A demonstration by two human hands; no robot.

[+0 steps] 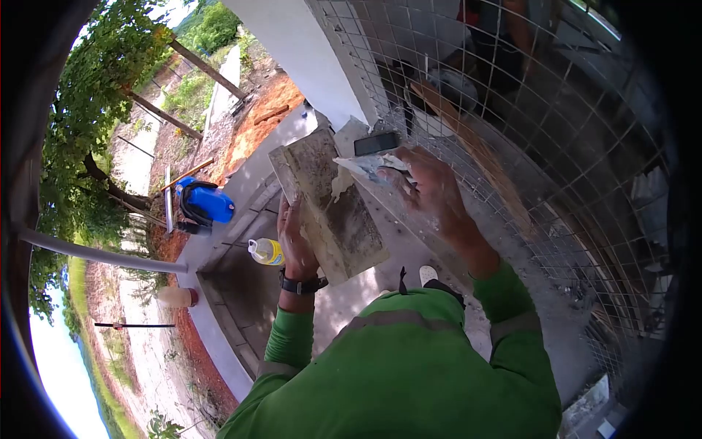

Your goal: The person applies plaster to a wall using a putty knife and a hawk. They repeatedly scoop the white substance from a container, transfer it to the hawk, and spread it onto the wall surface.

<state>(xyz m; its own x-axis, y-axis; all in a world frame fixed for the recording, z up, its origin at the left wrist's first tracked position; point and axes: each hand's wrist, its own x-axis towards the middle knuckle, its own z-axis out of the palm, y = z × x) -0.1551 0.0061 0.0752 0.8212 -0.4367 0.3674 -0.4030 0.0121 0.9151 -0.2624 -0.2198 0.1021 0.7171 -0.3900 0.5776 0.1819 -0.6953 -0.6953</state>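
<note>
My left hand (295, 238) grips the long left edge of a thick rectangular slab (355, 219), its fingers along the side and partly hidden. The slab is tilted, with a dark stained face and pale paste smeared across its middle and edge. In my right hand (431, 192) is a flat whitish paste-smeared piece (365, 168); its pointed end reaches over the slab's upper right edge. I cannot tell exactly what kind of tool it is. Pale residue coats the right fingers. Just beyond that hand lies a black phone (376, 143) on a ledge.
A wire mesh (512, 146) rises along the right, with a wooden plank (475, 154) by it. A yellow-labelled bottle (266, 252) stands left of my left wrist. Farther left are a blue container (208, 201) and a low wall (219, 336). A person's arm (518, 33) shows behind the mesh.
</note>
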